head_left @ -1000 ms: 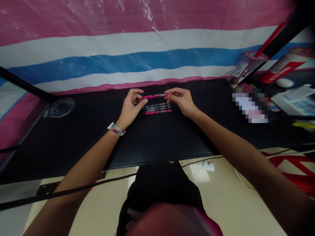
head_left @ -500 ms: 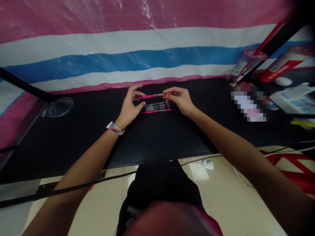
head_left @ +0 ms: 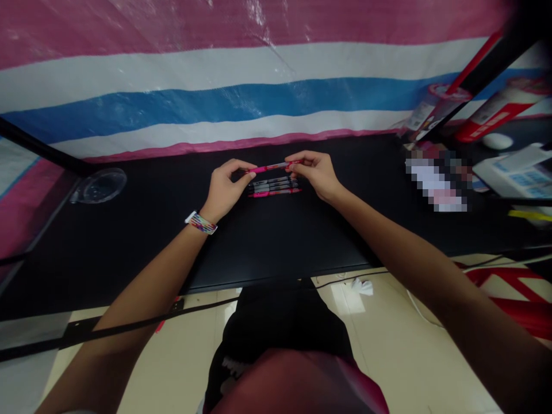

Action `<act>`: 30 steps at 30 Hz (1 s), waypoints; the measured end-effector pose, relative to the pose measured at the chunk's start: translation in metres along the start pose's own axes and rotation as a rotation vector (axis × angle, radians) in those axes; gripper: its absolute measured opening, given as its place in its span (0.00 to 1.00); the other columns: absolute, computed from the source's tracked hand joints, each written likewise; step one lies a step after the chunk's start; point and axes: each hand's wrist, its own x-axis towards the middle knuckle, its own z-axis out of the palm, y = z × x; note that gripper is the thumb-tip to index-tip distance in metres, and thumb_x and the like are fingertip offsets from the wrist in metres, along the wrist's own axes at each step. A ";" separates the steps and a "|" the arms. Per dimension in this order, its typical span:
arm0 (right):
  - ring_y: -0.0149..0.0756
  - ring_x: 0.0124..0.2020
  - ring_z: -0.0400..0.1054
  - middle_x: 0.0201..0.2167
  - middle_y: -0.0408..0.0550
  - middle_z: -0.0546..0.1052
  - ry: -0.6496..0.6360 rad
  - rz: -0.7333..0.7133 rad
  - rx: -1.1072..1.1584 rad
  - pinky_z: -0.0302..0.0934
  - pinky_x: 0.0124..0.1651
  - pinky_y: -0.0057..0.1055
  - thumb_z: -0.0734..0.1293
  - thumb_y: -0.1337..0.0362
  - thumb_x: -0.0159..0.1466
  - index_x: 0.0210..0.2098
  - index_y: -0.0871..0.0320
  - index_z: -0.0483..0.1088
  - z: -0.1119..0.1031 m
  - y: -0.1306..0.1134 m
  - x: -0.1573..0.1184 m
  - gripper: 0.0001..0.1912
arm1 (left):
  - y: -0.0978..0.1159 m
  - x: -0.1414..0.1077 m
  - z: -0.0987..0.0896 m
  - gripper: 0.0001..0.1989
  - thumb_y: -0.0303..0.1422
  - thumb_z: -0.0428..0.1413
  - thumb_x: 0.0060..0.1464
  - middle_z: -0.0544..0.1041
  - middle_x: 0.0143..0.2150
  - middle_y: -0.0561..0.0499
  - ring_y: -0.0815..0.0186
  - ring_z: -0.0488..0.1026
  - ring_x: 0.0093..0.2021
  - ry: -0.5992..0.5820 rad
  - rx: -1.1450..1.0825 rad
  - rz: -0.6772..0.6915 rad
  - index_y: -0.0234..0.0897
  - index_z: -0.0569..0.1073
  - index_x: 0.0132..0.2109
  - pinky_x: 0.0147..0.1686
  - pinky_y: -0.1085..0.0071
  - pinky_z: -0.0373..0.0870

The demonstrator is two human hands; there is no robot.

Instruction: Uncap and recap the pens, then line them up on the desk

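Note:
Between my two hands a pink-red pen lies level, just beyond a row of pens. My left hand pinches its left end between thumb and fingers. Its right end is in the closed fingers of my right hand. Right below it on the table, several black-and-clear pens lie side by side. Nearest me in that row is another pink-red pen. A multicoloured woven band circles my left wrist.
The black table runs against a striped plastic sheet. A clear round plastic lid lies at the left. On the right stand a clear-and-red container, a red-and-white canister and a white-and-blue box. A cable crosses near the front edge.
My left hand's fingers have come down from spread to a pinch on the pen's left end. My right hand keeps its hold, and the pen's left end tilts slightly nearer me.

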 end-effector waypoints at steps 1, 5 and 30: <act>0.43 0.34 0.76 0.35 0.48 0.84 -0.005 0.008 0.004 0.77 0.48 0.50 0.80 0.55 0.57 0.41 0.50 0.84 0.000 -0.001 0.000 0.13 | 0.001 0.000 0.000 0.09 0.41 0.70 0.64 0.89 0.46 0.46 0.57 0.84 0.46 0.006 0.006 0.007 0.43 0.89 0.47 0.52 0.59 0.81; 0.43 0.38 0.77 0.37 0.47 0.85 -0.038 0.036 0.072 0.78 0.52 0.50 0.81 0.54 0.57 0.43 0.49 0.84 -0.001 -0.001 -0.001 0.15 | 0.003 0.000 -0.001 0.08 0.39 0.71 0.64 0.89 0.47 0.47 0.57 0.84 0.47 0.025 -0.007 0.018 0.44 0.89 0.47 0.54 0.59 0.81; 0.57 0.58 0.81 0.52 0.54 0.88 -0.249 0.165 0.316 0.79 0.58 0.57 0.75 0.35 0.63 0.52 0.47 0.80 0.000 -0.014 -0.005 0.28 | 0.004 0.002 0.001 0.10 0.43 0.69 0.68 0.89 0.49 0.47 0.58 0.85 0.48 0.111 -0.013 0.067 0.45 0.88 0.49 0.56 0.59 0.80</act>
